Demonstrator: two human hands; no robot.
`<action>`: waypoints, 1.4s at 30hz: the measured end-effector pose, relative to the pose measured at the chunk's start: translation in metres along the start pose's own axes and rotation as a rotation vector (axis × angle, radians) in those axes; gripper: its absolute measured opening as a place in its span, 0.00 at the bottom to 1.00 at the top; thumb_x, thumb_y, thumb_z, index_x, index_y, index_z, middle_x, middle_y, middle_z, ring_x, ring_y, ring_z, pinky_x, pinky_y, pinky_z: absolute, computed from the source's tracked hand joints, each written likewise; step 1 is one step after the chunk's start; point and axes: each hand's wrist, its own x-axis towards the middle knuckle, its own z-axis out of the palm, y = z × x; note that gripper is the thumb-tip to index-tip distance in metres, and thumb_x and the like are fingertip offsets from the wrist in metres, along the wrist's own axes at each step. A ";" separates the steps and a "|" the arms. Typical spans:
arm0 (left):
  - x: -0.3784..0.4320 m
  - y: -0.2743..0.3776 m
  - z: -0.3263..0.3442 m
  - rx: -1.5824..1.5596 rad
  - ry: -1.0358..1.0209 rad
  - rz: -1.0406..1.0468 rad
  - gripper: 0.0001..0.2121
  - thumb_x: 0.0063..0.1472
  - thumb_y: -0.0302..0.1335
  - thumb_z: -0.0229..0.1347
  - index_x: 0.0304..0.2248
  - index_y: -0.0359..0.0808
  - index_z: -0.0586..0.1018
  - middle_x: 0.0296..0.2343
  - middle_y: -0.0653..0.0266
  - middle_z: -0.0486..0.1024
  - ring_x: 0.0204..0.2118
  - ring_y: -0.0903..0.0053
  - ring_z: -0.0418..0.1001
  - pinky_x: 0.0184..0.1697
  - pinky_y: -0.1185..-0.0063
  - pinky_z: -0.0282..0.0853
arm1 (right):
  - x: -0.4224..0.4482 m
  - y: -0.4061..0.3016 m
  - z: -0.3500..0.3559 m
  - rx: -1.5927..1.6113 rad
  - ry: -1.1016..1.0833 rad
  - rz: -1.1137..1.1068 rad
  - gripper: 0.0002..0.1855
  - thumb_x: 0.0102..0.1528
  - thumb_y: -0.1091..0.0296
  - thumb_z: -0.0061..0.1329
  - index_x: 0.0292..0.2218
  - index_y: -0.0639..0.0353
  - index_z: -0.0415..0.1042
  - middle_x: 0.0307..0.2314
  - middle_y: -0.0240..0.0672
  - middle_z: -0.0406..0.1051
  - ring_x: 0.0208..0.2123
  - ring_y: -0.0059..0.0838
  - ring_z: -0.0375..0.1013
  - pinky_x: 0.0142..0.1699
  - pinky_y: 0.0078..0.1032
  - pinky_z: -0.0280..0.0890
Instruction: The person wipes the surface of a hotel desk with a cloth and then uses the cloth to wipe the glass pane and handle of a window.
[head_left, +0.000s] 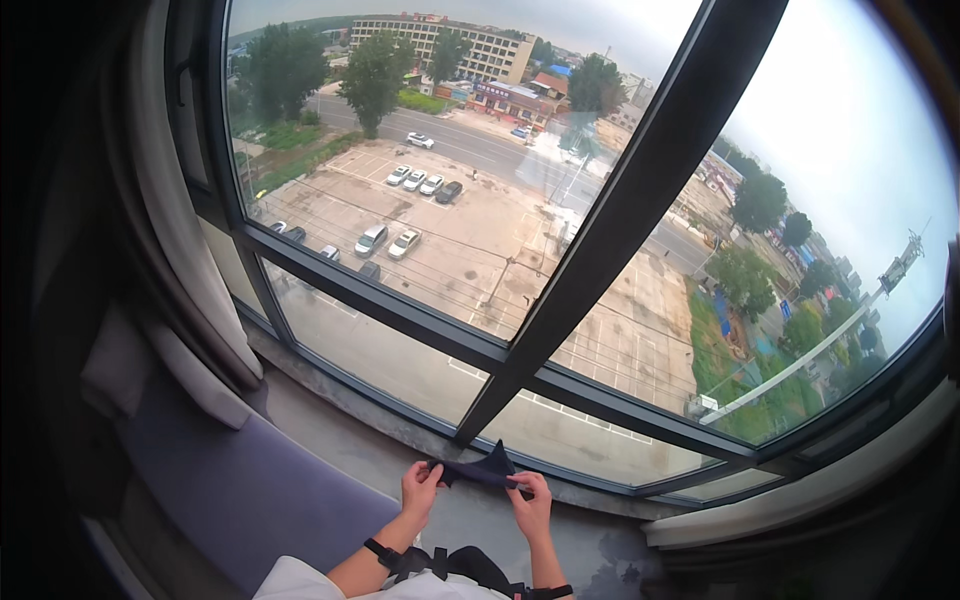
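A dark navy cloth (480, 472) hangs between my two hands in front of the window. My left hand (421, 491) pinches its left end between thumb and fingers. At the right end, my right hand (531, 504) grips the edge with thumb and forefinger. One pointed corner of the cloth stands up near the right hand, against the window's low frame. The middle sags slightly. Each wrist wears a black strap.
A large dark-framed window (525, 360) fills the view ahead, with a parking lot (480, 225) far below. To the left stand a purple-grey upholstered seat (262, 487) and a gathered curtain (180, 202). Another curtain (810, 495) hangs at right. Beneath is a grey floor (472, 529).
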 end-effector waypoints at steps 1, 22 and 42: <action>0.002 0.009 0.005 0.032 0.036 0.089 0.08 0.57 0.28 0.55 0.32 0.35 0.70 0.23 0.70 0.70 0.20 0.86 0.67 0.23 0.85 0.63 | 0.005 -0.007 0.003 0.055 0.014 0.022 0.07 0.46 0.76 0.52 0.31 0.60 0.73 0.30 0.32 0.71 0.34 0.25 0.69 0.39 0.22 0.61; 0.083 0.257 0.076 0.316 0.218 1.140 0.28 0.45 0.13 0.56 0.46 0.36 0.61 0.34 0.66 0.64 0.37 0.80 0.65 0.42 0.84 0.61 | 0.163 -0.130 0.065 0.346 0.299 -0.528 0.14 0.41 0.88 0.49 0.31 0.60 0.75 0.25 0.36 0.71 0.23 0.26 0.71 0.28 0.18 0.66; -0.053 0.466 0.305 0.645 1.012 1.944 0.32 0.57 0.43 0.53 0.58 0.47 0.54 0.56 0.62 0.52 0.59 0.60 0.48 0.61 0.72 0.44 | 0.181 -0.091 -0.042 -0.014 0.381 -0.988 0.21 0.41 0.71 0.53 0.40 0.57 0.67 0.53 0.42 0.50 0.51 0.47 0.56 0.50 0.42 0.55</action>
